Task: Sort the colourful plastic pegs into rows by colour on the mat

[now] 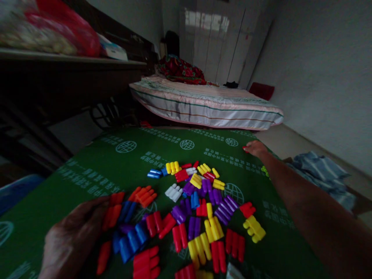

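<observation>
My left hand (74, 232) is at the left edge of a pile of plastic finger-shaped building blocks. Its fingers close against an orange building block (112, 217), partly hidden by shadow. My right hand (255, 148) is stretched far out to the right edge of the green sheet, pinching a small red building block (245, 148). Between the hands lie joined rows in several colours: a blue block (133, 242), a purple block (226, 209), a yellow block (199, 250), a white block (173, 192) and a red block (235, 245).
The blocks lie on a green printed sheet (95, 162). Beyond it stands a bed (209, 102) with a striped cover. A dark table (66, 64) bearing a red plastic bag (66, 29) is at left. Bright green pieces (265, 171) lie near my right forearm; striped cloth (316, 166) lies right.
</observation>
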`<state>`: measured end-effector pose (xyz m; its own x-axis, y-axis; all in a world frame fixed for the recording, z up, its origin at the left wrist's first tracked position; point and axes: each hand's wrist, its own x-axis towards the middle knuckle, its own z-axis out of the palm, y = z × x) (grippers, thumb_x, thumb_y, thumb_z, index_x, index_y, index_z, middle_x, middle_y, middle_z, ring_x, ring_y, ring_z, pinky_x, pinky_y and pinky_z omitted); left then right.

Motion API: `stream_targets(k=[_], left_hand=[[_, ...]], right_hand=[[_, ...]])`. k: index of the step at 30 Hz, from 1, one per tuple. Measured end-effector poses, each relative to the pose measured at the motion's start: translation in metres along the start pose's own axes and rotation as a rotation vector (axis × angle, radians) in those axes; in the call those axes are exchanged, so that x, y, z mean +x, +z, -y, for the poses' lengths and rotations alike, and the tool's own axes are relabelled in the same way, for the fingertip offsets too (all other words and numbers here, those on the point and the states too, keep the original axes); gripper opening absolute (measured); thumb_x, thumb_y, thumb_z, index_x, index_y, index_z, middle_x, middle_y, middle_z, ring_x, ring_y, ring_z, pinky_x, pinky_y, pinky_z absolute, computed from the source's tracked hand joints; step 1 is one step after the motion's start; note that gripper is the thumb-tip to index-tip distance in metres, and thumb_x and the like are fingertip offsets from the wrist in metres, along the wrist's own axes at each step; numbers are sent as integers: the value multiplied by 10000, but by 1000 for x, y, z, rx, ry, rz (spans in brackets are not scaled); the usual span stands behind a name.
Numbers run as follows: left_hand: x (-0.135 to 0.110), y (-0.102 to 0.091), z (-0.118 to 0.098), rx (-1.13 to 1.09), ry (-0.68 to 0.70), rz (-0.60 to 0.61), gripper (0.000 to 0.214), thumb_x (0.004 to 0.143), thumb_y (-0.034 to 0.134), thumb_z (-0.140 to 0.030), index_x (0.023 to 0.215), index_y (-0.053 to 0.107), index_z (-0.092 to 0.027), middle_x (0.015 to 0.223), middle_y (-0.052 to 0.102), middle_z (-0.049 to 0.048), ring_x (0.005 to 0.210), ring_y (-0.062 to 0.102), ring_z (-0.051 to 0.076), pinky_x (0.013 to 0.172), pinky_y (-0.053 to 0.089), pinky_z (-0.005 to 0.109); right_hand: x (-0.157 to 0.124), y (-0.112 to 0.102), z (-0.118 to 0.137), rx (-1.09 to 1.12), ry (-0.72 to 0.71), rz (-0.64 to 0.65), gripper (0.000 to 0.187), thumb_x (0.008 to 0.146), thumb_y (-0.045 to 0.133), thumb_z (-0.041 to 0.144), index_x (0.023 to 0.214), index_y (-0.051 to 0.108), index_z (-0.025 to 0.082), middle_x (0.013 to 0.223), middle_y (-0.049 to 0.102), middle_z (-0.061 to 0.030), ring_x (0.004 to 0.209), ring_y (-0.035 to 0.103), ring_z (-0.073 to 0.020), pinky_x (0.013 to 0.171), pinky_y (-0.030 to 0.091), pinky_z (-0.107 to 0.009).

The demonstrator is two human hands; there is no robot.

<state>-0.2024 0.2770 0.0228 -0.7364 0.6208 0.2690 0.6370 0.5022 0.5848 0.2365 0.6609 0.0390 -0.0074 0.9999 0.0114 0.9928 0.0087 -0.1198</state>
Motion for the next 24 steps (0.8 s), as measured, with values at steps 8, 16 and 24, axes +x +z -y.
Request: stream_targets(k=[8, 16, 24], left_hand=[[-9, -8, -21, -134, -214, 159, 566, 577, 440, -597, 964, 663, -250, 1056, 704, 29, 1018, 630, 258, 909, 493, 359], [-12, -10, -23, -116, -175, 167, 454, 686, 473, -495, 983, 676, -217, 991, 714, 32, 923, 631, 223, 785, 485, 296], [-17, -11, -28, -102, -139, 204, 450, 782, 425, -466, 1059, 651, -194, 1035, 692, 52, 959, 622, 206, 837, 463, 287]], right_hand=[[-60, -12, 66, 58, -333, 1, 246, 840, 590, 389, 1023, 718, 285, 989, 735, -14, 910, 665, -165, 754, 476, -234], [-180, -23, 185, 120, -940, 79, 290, 852, 551, 434, 966, 716, 225, 904, 732, -40, 826, 664, -185, 673, 444, -254], [-209, -12, 227, -147, -899, 99, 190, 807, 561, 242, 877, 731, 197, 942, 730, -100, 880, 668, -218, 720, 459, -281]])
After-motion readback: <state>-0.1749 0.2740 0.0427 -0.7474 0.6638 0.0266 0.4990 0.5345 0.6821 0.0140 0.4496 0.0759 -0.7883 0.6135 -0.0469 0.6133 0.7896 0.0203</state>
